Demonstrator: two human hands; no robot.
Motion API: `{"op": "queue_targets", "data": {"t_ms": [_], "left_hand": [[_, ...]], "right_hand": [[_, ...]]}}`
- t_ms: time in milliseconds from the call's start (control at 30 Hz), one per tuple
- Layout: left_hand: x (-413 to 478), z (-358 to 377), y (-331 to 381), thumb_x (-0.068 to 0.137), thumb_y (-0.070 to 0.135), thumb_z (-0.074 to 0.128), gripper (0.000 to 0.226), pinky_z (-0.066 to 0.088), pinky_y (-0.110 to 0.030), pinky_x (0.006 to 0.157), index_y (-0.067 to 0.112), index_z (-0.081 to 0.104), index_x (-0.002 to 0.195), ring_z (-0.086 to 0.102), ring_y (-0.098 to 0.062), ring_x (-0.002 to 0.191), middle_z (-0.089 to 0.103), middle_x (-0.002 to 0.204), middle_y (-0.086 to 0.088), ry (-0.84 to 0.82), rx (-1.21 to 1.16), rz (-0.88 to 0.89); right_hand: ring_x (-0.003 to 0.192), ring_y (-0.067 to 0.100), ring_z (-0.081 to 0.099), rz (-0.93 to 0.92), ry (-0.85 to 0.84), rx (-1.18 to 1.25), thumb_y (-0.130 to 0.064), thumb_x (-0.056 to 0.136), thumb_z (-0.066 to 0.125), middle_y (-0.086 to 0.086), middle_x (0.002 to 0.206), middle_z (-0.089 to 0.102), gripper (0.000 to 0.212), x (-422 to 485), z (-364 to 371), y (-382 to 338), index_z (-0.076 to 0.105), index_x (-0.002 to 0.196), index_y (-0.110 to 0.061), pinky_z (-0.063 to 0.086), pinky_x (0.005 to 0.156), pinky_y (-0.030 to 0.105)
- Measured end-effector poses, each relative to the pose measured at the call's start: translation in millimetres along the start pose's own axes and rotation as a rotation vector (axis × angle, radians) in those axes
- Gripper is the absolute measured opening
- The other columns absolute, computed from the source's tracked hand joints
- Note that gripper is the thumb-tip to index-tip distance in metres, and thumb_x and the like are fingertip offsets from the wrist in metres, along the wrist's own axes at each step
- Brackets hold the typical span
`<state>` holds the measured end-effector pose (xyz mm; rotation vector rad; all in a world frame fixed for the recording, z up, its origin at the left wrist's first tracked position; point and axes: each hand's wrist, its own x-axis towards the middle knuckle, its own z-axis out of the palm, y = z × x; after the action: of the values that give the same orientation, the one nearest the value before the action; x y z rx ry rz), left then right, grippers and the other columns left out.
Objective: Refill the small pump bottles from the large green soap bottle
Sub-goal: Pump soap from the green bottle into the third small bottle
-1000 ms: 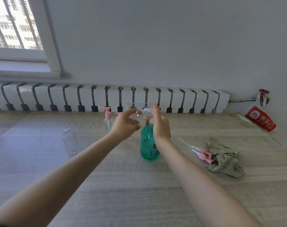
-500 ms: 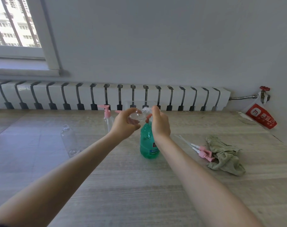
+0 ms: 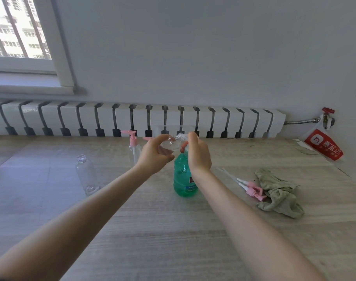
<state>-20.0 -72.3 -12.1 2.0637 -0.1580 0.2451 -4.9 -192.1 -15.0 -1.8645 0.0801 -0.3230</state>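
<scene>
Wooden tabletop (image 3: 173, 236): my left hand (image 3: 152, 157) grips a small clear bottle (image 3: 171, 144), tilted neck-first toward the pump. My right hand (image 3: 198, 155) curls over that pump on the upright green soap bottle (image 3: 183, 179), presumably to dispense. Loose pink pumps (image 3: 252, 189) lie aside, touching a cloth (image 3: 278, 193).

White square logo and blurred Chinese characters on the red bag (image 3: 323, 146); green soap bottle (image 3: 182, 176) label illegible.
</scene>
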Motion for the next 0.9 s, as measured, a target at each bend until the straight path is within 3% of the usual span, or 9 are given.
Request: {"op": "queue_targets", "data": {"t_ms": [233, 333, 500, 600, 733, 833, 900], "left_hand": [[-2, -1, 2, 0.08, -0.002, 0.069, 0.051, 0.048, -0.025, 0.086, 0.016, 0.054, 0.126, 0.062, -0.009, 0.09, 0.063, 0.102, 0.001, -0.001, -0.017, -0.002], [-2, -3, 2, 0.08, -0.001, 0.069, 0.052, 0.051, -0.03, 0.089, 0.016, 0.054, 0.126, 0.063, -0.01, 0.092, 0.063, 0.1, 0.002, 0.003, -0.027, -0.007], [-1, -3, 3, 0.08, 0.0, 0.07, 0.054, 0.05, -0.031, 0.091, 0.015, 0.053, 0.129, 0.062, -0.009, 0.088, 0.064, 0.098, 0.001, 0.007, -0.021, -0.002], [-1, 0, 4, 0.08, -0.001, 0.07, 0.054, 0.05, -0.027, 0.089, 0.015, 0.053, 0.129, 0.061, -0.004, 0.085, 0.062, 0.098, 0.004, 0.005, -0.022, 0.008], [-1, 0, 3, 0.08, -0.001, 0.069, 0.054, 0.049, -0.021, 0.083, 0.015, 0.053, 0.129, 0.061, -0.004, 0.085, 0.062, 0.105, 0.003, 0.018, -0.018, 0.032], [2, -2, 0, 0.08, -0.001, 0.07, 0.055, 0.046, -0.008, 0.071, 0.017, 0.053, 0.129, 0.062, -0.003, 0.085, 0.063, 0.112, 0.001, 0.037, 0.027, 0.054], [2, -2, -2, 0.08, -0.001, 0.069, 0.057, 0.043, -0.004, 0.062, 0.016, 0.051, 0.131, 0.06, -0.001, 0.083, 0.058, 0.116, 0.006, 0.045, 0.054, 0.066]], "right_hand": [[0.068, 0.011, 0.051, 0.029, -0.034, 0.077, -0.06, 0.094, 0.03, -0.007, 0.068, 0.053, 0.05, -2, -1, 3, 0.051, 0.067, -0.024, 0.039, 0.071, 0.032], [0.078, 0.006, 0.051, 0.051, -0.088, 0.112, -0.066, 0.089, 0.035, -0.005, 0.084, 0.056, 0.053, 1, -4, 2, 0.058, 0.097, -0.019, 0.04, 0.076, 0.032], [0.096, 0.016, 0.055, 0.115, -0.2, 0.122, -0.068, 0.086, 0.041, 0.001, 0.111, 0.06, 0.066, 7, -21, 1, 0.06, 0.117, -0.013, 0.035, 0.085, 0.033], [0.086, 0.02, 0.06, 0.146, -0.211, 0.208, -0.072, 0.082, 0.041, 0.016, 0.096, 0.066, 0.073, 4, -18, 3, 0.066, 0.103, -0.007, 0.039, 0.078, 0.032], [0.069, 0.018, 0.048, 0.147, -0.135, 0.201, -0.078, 0.068, 0.034, 0.01, 0.076, 0.054, 0.078, 1, -8, 4, 0.064, 0.085, -0.008, 0.037, 0.065, 0.03], [0.067, 0.017, 0.049, 0.14, -0.096, 0.216, -0.077, 0.068, 0.033, 0.01, 0.074, 0.055, 0.09, 3, -4, 8, 0.066, 0.088, 0.004, 0.04, 0.07, 0.033], [0.068, 0.018, 0.051, 0.118, -0.075, 0.199, -0.078, 0.066, 0.031, 0.009, 0.073, 0.057, 0.088, 5, 1, 11, 0.066, 0.085, 0.002, 0.043, 0.076, 0.037]]}}
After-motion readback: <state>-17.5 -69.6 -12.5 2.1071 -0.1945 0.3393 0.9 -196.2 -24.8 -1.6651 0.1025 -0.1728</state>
